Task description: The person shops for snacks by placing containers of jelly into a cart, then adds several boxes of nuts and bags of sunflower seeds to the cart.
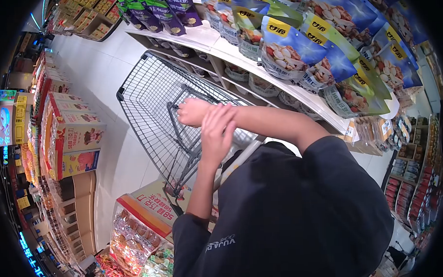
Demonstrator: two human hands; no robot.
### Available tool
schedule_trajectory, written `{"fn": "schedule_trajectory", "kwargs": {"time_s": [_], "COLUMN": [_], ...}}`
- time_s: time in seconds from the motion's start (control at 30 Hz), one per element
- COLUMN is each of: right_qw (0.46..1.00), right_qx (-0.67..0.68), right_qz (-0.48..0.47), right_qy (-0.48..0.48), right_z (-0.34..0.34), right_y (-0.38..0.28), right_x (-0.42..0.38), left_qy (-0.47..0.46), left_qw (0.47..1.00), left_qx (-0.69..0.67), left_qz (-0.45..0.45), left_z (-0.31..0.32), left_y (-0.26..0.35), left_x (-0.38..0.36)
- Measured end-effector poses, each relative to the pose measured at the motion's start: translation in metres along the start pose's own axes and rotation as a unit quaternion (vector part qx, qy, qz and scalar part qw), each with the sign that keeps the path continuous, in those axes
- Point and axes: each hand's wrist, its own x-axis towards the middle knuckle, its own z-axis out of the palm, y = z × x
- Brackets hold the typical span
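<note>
We've got a pale tiled floor [101, 64], wire shopping cart [152, 111] directly ahead of us, below both hands. Right hand [194, 112] fingers curled in; can't tell if anything's inside. Left hand [218, 129] laid over the right wrist; can't tell if it grips. Clearance: tight right, shelf edge [323, 108] runs close alongside. Open tile left, up to boxed chocolates [80, 136], and past the cart's far end.
</note>
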Motion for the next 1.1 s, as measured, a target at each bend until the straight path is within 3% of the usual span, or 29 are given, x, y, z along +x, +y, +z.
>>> {"fn": "schedule_trajectory", "kwargs": {"time_s": [0.07,0.17,0.23,0.43,0.5,0.57,0.63,0.7,0.77,0.8,0.9,1.03,1.1], "right_qw": [1.000,0.999,0.996,0.995,0.993,0.988,0.942,0.931,0.916,0.911,0.890,0.838,0.779], "right_qx": [-0.002,-0.008,-0.009,0.035,0.043,0.107,0.316,0.340,0.366,0.376,0.400,0.498,0.575], "right_qz": [0.003,-0.006,-0.026,-0.066,-0.065,-0.072,-0.008,0.024,0.056,0.041,0.032,0.090,0.156], "right_qy": [-0.018,-0.045,-0.086,-0.067,-0.088,-0.087,-0.111,-0.133,-0.153,-0.161,-0.217,-0.204,-0.195], "right_z": [0.006,0.027,0.034,0.048,0.053,0.062,0.064,0.070,0.083,0.085,0.094,0.116,0.127], "right_y": [-0.006,-0.018,-0.024,-0.043,-0.056,-0.070,-0.077,-0.076,-0.074,-0.074,-0.069,-0.065,-0.059], "right_x": [0.012,0.028,0.041,0.059,0.067,0.071,0.076,0.084,0.093,0.098,0.108,0.122,0.131], "left_qy": [0.043,0.039,-0.018,-0.075,-0.075,-0.112,-0.100,-0.087,-0.131,-0.100,-0.030,-0.076,-0.113], "left_qw": [0.998,0.999,0.991,0.991,0.984,0.966,0.972,0.976,0.972,0.975,0.977,0.985,0.985], "left_qx": [-0.008,0.031,-0.091,-0.101,-0.124,-0.214,-0.202,-0.192,-0.194,-0.194,-0.195,-0.152,-0.127], "left_qz": [-0.032,0.010,0.094,0.051,0.103,0.095,0.069,0.043,-0.011,0.041,0.084,-0.003,-0.041], "left_z": [-0.011,-0.019,-0.021,-0.052,-0.059,-0.059,-0.059,-0.058,-0.062,-0.059,-0.056,-0.053,-0.053], "left_y": [-0.023,-0.002,0.015,-0.050,-0.040,-0.038,-0.061,-0.073,-0.076,-0.079,-0.080,-0.100,-0.115], "left_x": [-0.005,-0.002,0.008,0.017,0.017,0.016,0.008,0.003,0.006,0.011,0.023,0.026,0.030]}}
